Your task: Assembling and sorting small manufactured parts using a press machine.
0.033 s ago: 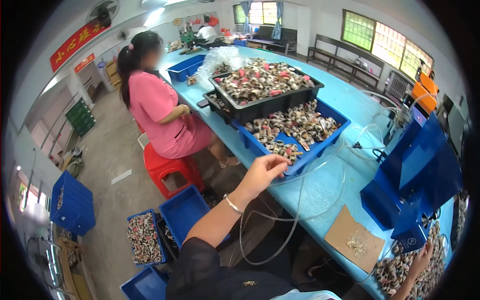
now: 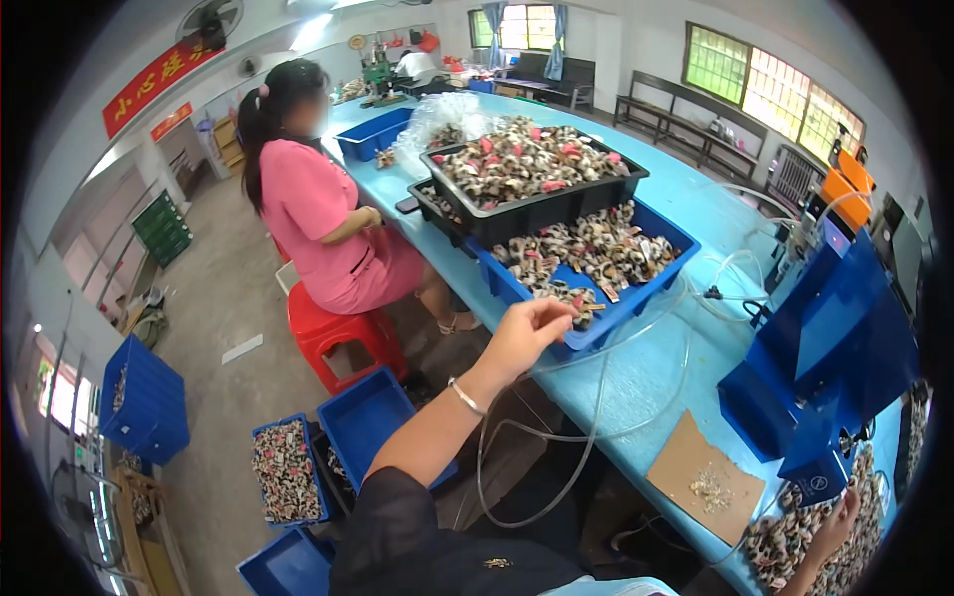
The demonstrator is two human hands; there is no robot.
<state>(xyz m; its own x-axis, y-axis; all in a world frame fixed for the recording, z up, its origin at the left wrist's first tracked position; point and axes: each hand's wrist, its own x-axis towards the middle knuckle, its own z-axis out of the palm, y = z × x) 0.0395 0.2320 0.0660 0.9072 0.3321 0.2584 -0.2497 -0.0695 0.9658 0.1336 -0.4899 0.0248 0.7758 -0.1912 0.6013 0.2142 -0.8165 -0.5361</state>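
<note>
My left hand (image 2: 532,338) reaches over the near edge of a blue tray (image 2: 621,316), thumb and fingertips pinched together. Right by the fingertips is a small yellowish piece; whether they hold it I cannot tell. Many small black, white and brown coil-like parts (image 2: 596,243) lie in this tray, with part of its blue bottom bare. At the lower right, my right hand (image 2: 833,531) is closed beside a blue machine (image 2: 810,477), above a heap of similar parts (image 2: 790,536) on the table. What its fingers hold is too small to make out.
A black tray (image 2: 537,207) heaped with parts, some pink, rests on the blue one. Clear tubing (image 2: 599,397) loops off the table edge. Cardboard (image 2: 691,472) bears scraps. On the left, a person in pink (image 2: 313,219) sits on a red stool (image 2: 343,328); blue bins (image 2: 368,417) stand below.
The whole view has shifted slightly. My left fingertips are a little higher at the blue tray's edge, and a small yellowish piece now shows beside them. My right hand stays by the machine.
</note>
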